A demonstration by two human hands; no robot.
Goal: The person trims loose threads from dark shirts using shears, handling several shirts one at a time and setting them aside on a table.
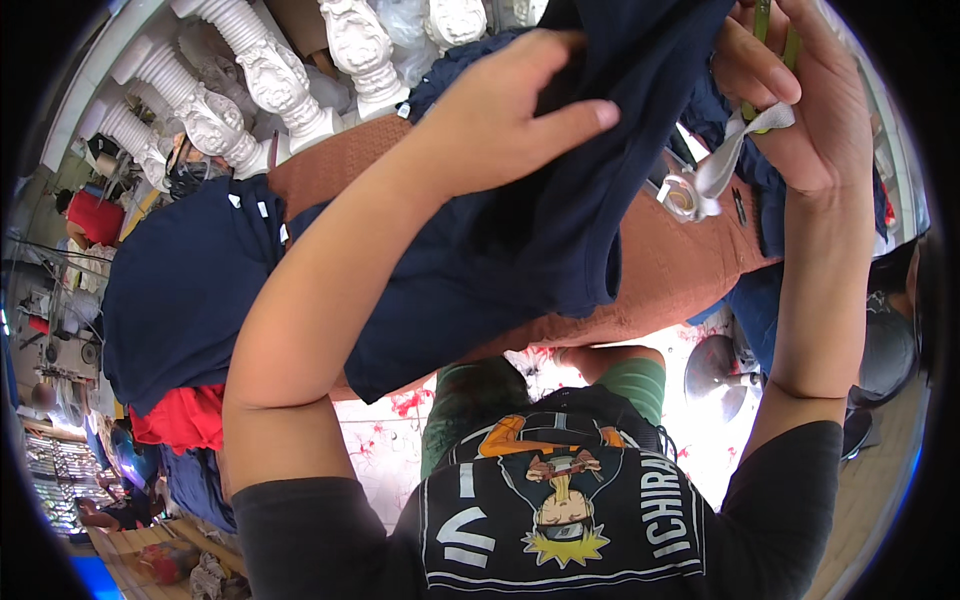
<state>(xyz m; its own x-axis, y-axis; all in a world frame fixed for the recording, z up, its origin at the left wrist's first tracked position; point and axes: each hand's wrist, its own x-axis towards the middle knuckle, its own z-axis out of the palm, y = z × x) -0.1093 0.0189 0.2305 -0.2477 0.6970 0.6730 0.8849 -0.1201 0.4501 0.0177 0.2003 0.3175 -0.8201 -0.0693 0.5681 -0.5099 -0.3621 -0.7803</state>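
Observation:
A dark navy garment (590, 190) hangs in front of me, lifted off the brown-covered table at the top of the view. My left hand (520, 110) grips its upper part, thumb on the near side and fingertips hidden behind the cloth. On the right, raised close to the garment, my right hand (815, 95) is closed round a slim yellow-green tool (772, 118) that looks like thread snips; its blades cannot be made out. A whitish cloth strip (722, 165) trails from the tool. More navy garments (185, 290) with small white labels lie piled on the left.
The brown cloth-covered table (660, 265) holds a ring-shaped roll (678, 197) and a small dark pen-like object (739, 207). White ornate balusters (270, 75) line the far side. Red cloth (180, 418) hangs at left. A round metal stand (715, 378) is at lower right; people sit at far left.

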